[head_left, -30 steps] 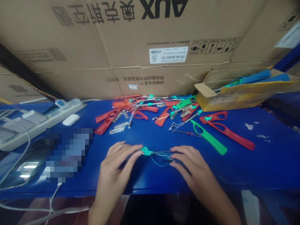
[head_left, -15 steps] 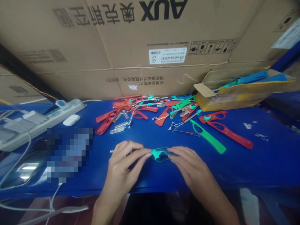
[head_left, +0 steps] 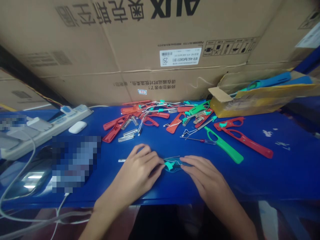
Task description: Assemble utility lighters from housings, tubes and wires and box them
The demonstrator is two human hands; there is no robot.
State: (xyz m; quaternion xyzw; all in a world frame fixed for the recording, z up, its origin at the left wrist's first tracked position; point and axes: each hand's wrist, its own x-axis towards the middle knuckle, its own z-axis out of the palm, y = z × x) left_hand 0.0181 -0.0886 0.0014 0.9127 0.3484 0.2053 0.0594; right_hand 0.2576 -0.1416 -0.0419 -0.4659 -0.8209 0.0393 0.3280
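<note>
Near the front edge of the blue table, my left hand (head_left: 142, 170) pinches the left side of a small turquoise piece (head_left: 169, 165). Facing it, my right hand (head_left: 203, 171) has its fingertips closed on a thin white wire (head_left: 178, 162) at the piece's right. A thin metal rod (head_left: 172, 157) lies just above the turquoise piece, between both hands. Something translucent and bluish shows beneath the piece, its shape unclear. A silver tube end (head_left: 121, 160) sticks out left of my left hand.
Red shells (head_left: 116, 128), clear parts (head_left: 128, 135) and wires lie farther back. A screwdriver (head_left: 209, 142) and a green shell (head_left: 228, 150) lie to the right. An open carton (head_left: 252, 103) holds blue pieces. At left are a power strip (head_left: 57, 125), white case (head_left: 77, 127) and cables.
My left hand has turned and its back has risen, with the fingers more bunched at the turquoise piece. The piece has shifted slightly right. My right hand has barely moved.
</note>
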